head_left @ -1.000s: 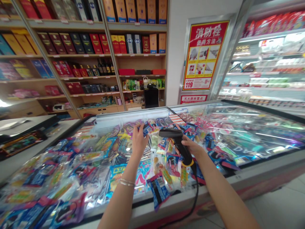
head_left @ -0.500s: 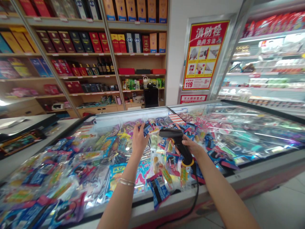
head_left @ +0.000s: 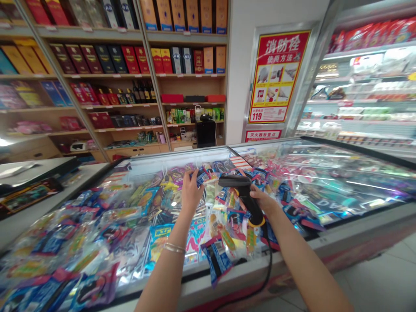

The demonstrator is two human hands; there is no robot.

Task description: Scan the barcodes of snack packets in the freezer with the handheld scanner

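Observation:
My right hand (head_left: 262, 200) is wrapped round the grip of a black barcode scanner (head_left: 242, 186) with a yellow ring at its base. Its head points left, toward a blue snack packet (head_left: 202, 175) pinched in my left hand (head_left: 192, 190). A printed label on that packet faces the scanner. Under both hands, loose ice-pop packets (head_left: 227, 240) lie in a pile on the glass lid of a chest freezer (head_left: 191, 279). One blue packet (head_left: 216, 260) hangs over the front rim.
The scanner's black cable (head_left: 269, 264) drops over the freezer's front edge. More packets (head_left: 65, 242) cover the left side of the lid. A counter (head_left: 39, 167) stands at far left. Behind are shelves of boxes (head_left: 130, 58) and a red poster (head_left: 278, 76); a lit fridge (head_left: 367, 95) is at right.
Almost nothing differs. The scanner and both hands have shifted very slightly to the right in view; both grips are the same.

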